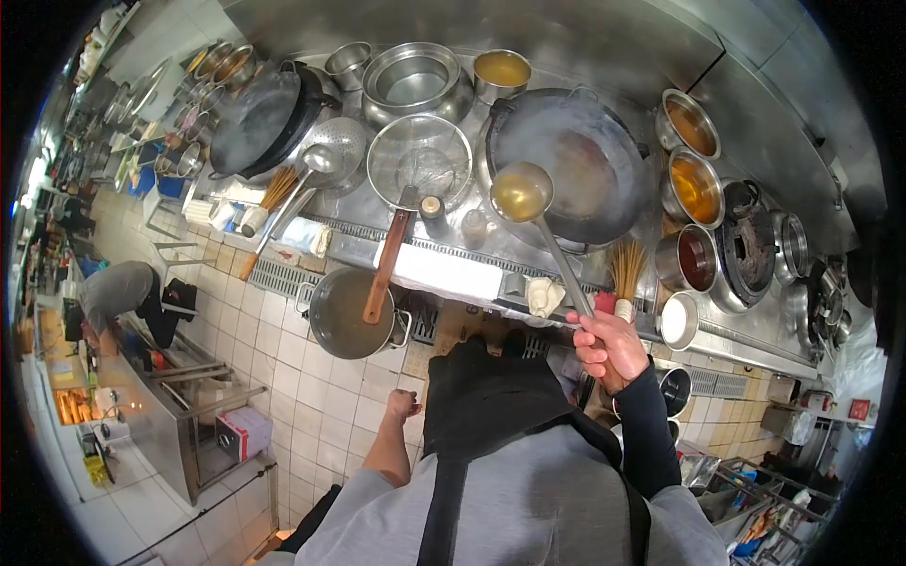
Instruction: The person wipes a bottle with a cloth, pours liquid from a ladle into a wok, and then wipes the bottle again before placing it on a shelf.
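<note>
My right hand (609, 347) is wrapped round the handle of a metal ladle (522, 191). The ladle's bowl holds yellowish liquid and hangs over the left rim of a large steaming wok (566, 165). Some reddish-brown content shows dimly through the steam in the wok. My left hand (404, 404) hangs low beside my apron, fingers curled, with nothing visible in it. Nearest to it is a big two-handled pot (351, 316) below the stove edge. Across that pot reaches the wooden handle of a wire strainer (420, 160), which rests on the stove.
Along the right stand bowls of amber liquid (695, 187), a pot of dark red sauce (696, 259) and a white-filled container (678, 321). A bamboo brush (626, 274) and a crumpled cloth (545, 296) lie near the front edge. Another person (123, 292) bends over a counter at left.
</note>
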A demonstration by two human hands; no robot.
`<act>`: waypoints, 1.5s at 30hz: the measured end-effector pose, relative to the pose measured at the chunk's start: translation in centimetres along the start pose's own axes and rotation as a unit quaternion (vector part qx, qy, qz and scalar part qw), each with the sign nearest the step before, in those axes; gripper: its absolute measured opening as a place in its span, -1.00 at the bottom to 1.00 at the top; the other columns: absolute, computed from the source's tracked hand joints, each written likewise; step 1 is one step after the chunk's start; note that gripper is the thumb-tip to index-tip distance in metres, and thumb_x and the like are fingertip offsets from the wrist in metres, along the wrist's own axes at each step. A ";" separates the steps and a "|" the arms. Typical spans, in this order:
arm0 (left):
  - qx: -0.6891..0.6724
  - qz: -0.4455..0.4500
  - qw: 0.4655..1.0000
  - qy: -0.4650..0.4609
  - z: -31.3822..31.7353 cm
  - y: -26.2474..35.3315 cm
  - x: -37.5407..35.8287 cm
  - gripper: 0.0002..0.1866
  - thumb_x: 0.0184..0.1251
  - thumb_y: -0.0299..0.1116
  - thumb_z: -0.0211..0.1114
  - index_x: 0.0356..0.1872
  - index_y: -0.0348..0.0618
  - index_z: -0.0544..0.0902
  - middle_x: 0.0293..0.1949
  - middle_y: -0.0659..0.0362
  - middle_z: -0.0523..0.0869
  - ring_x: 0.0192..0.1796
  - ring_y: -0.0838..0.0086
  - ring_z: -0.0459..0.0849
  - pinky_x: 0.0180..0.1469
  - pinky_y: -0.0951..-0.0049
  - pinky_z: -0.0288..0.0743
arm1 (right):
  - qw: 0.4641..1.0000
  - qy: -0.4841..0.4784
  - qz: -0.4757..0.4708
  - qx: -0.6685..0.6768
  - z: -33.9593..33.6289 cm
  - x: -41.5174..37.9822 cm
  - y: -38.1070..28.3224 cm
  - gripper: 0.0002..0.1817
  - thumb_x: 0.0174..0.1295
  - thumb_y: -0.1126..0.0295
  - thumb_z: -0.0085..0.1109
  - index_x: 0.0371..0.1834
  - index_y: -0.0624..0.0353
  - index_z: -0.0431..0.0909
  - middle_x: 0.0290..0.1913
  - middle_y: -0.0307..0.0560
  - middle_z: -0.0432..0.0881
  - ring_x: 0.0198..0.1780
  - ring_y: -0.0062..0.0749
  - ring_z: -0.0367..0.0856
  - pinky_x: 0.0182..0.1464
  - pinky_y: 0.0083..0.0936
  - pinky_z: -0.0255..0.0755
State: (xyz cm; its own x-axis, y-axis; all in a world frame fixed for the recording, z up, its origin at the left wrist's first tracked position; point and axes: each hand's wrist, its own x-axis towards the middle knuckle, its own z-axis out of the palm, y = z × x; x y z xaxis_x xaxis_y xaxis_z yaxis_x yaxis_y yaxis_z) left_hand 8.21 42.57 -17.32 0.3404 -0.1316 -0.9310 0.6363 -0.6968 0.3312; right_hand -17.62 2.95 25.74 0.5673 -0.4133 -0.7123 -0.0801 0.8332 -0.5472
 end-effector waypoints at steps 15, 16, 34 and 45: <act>0.006 0.007 1.000 0.003 0.4 1.9 -0.6 -0.81 0.49 -0.48 0.29 -0.07 -0.46 0.60 -0.31 -0.01 0.68 -0.41 0.22 0.76 -0.39 0.25 0.78 | 0.994 0.032 -0.019 -0.105 0.9 0.8 1.3 -0.77 0.61 0.35 0.08 0.20 0.19 0.47 -0.38 -0.30 0.41 -0.59 -0.71 0.28 -0.63 -0.61 0.22; 0.006 0.007 1.000 0.002 0.4 1.9 -0.4 -0.81 0.49 -0.48 0.30 -0.08 -0.45 0.60 -0.31 -0.01 0.67 -0.41 0.22 0.76 -0.40 0.25 0.78 | 0.992 0.036 -0.023 -0.115 1.0 0.8 1.5 -0.77 0.61 0.36 0.09 0.20 0.19 0.47 -0.39 -0.30 0.42 -0.59 -0.71 0.29 -0.63 -0.60 0.23; 0.035 0.137 0.989 -0.054 3.5 11.6 -4.6 -0.70 0.49 -0.38 0.37 0.10 -0.33 0.58 -0.35 0.11 0.71 -0.42 0.42 0.71 -0.37 0.36 0.70 | 0.722 0.349 -0.325 -0.501 -13.8 13.8 -2.0 -0.66 0.35 0.32 0.26 0.01 0.39 0.58 -0.25 0.46 0.71 -0.04 0.47 0.70 0.04 0.08 0.54; -0.002 0.363 0.931 0.019 10.5 33.3 -7.8 -0.49 0.43 -0.39 0.42 0.29 -0.43 0.52 -0.27 0.11 0.73 -0.33 0.52 0.71 -0.31 0.45 0.62 | 0.997 0.048 -0.030 0.051 -15.4 12.9 -3.9 -0.78 0.60 0.29 0.18 0.12 0.11 0.41 -0.40 -0.35 0.44 -0.58 -0.70 0.31 -0.64 -0.59 0.23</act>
State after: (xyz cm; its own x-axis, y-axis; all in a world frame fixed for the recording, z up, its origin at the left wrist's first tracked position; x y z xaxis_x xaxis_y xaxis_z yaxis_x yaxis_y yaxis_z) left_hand 19.46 13.03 -0.69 0.7072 -0.5418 -0.4543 0.2305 -0.4308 0.8725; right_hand -22.60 -11.25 11.93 0.4867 -0.4926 -0.7214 0.0384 0.8371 -0.5457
